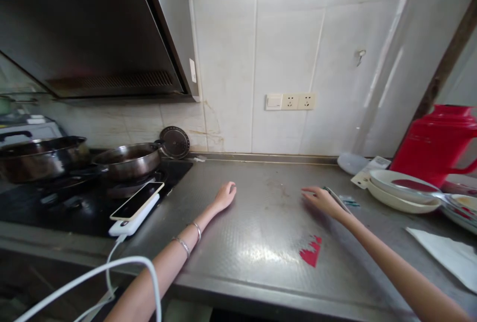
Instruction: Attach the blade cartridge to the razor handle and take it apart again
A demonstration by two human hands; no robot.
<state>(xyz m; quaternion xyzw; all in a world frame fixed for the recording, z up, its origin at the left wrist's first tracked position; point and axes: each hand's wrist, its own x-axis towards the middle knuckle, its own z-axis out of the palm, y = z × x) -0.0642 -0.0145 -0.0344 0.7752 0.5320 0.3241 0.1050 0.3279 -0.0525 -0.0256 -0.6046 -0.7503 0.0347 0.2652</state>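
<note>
My left hand (225, 197) rests on the steel countertop (257, 222), its fingers loosely curled in with nothing visible in them. Two silver bangles (188, 240) circle that wrist. Across from it, my right hand (321, 202) lies with fingers stretched toward the middle. A slim, long object with a dark end (338, 200) is just behind the right hand, partly hidden by it; its kind is unclear. Nearer the front edge lies a torn-edged red scrap (312, 253).
Two pots (128, 162) stand on the black stove (89, 207). A phone (138, 201) lies on a white power bank (136, 217) with a cable (108, 265). At right are a red jug (434, 145), stacked dishes (402, 198) and a white sheet (447, 252).
</note>
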